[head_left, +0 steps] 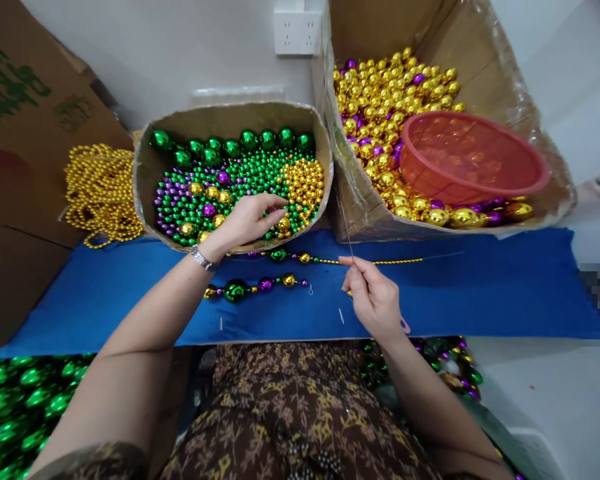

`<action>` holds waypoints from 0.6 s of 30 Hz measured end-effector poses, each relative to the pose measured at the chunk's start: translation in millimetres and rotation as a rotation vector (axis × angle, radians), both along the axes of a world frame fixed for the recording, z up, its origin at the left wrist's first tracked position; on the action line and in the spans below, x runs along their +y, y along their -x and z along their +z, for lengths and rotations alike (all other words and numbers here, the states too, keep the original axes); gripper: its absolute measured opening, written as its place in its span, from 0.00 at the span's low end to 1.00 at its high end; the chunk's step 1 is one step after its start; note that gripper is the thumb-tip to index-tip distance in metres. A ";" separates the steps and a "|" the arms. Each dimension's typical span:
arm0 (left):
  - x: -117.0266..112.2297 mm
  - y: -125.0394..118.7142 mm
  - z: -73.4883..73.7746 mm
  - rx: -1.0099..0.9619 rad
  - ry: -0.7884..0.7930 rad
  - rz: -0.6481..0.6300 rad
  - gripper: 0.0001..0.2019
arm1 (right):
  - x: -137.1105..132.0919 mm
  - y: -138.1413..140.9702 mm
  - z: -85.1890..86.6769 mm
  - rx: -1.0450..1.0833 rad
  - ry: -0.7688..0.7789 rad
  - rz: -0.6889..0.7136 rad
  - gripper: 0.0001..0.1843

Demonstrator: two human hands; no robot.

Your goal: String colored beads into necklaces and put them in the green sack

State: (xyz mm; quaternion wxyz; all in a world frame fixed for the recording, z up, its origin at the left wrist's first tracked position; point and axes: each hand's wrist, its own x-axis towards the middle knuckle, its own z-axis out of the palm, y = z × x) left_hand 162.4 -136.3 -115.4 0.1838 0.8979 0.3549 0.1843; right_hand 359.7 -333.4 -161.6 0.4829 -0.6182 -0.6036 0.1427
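My left hand (250, 220) reaches into a cardboard box (145, 167) of green, purple and gold beads, its fingers curled down among the beads near the box's front edge. My right hand (373, 297) hovers over the blue cloth (480, 287) and pinches a thin needle (346, 230) that points up and away. A part-strung line of beads (300, 257) runs along the cloth behind that hand. A shorter strung piece with a large green bead (236, 290) lies in front of my left wrist.
A bigger cardboard box (485, 60) at the right holds gold and purple balls and a red plastic basket (473, 157). Gold bead strands (100, 190) are heaped at the left. Green beads (15, 400) lie lower left. A wall socket (297, 32) is behind.
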 end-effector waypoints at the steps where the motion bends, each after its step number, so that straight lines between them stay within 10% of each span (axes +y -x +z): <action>1: -8.9 -2.7 1.5 -0.016 0.005 -0.042 0.14 | -0.7 -0.6 0.1 0.006 -0.002 -0.003 0.15; 9: -67.3 -20.9 -27.8 0.048 0.093 -0.420 0.15 | -5.3 -5.0 18.7 0.105 -0.110 -0.149 0.15; 18: -106.1 -26.2 -102.4 0.367 -0.072 -0.352 0.13 | -4.0 -20.2 32.2 0.266 -0.300 -0.291 0.14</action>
